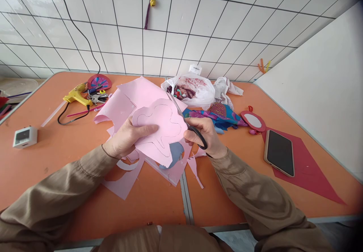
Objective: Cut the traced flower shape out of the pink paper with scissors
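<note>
My left hand (126,138) pinches a pink foam sheet (159,125) with a pencilled outline, thumb on top, holding it above the orange table (56,161). My right hand (204,135) is closed round the black handles of scissors (181,114), whose blades run up and left along the sheet's right edge. Pink offcuts (124,180) and more pink sheets (124,101) lie under and behind my hands. A blue piece (173,153) shows beneath the held sheet.
A phone (279,152) lies on red paper (309,172) at right. A yellow glue gun (76,95), keys (98,98), a white timer (25,136), a plastic bag (193,89), colourful fabric (221,116) and a small red mirror (253,120) sit around. Tiled wall behind.
</note>
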A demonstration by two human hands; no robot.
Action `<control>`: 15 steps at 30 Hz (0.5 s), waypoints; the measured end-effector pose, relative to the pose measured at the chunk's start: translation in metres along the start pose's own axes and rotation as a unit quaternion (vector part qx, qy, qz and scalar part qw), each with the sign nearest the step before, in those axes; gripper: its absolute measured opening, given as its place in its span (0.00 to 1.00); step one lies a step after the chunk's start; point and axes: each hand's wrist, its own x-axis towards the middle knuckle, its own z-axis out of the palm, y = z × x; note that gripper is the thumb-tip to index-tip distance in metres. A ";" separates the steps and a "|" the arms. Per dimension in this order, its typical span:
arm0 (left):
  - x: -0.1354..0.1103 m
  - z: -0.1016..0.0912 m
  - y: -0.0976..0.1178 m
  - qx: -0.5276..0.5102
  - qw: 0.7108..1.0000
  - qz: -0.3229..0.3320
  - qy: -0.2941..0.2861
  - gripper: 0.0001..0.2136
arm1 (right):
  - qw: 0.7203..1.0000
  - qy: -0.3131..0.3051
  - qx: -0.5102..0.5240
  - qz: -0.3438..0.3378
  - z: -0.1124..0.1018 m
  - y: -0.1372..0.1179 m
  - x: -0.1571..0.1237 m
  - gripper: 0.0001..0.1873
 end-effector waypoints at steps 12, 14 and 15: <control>0.000 0.004 0.008 -0.017 0.999 -0.025 0.039 0.19 | 1.000 -0.002 0.007 0.018 0.000 0.001 -0.001 0.25; 0.000 0.004 0.009 -0.015 0.999 -0.025 0.041 0.19 | 1.000 -0.002 0.005 0.024 0.000 0.001 -0.001 0.25; 0.000 0.004 0.010 -0.015 0.999 -0.024 0.042 0.19 | 1.000 -0.003 0.006 0.025 0.000 0.000 -0.001 0.25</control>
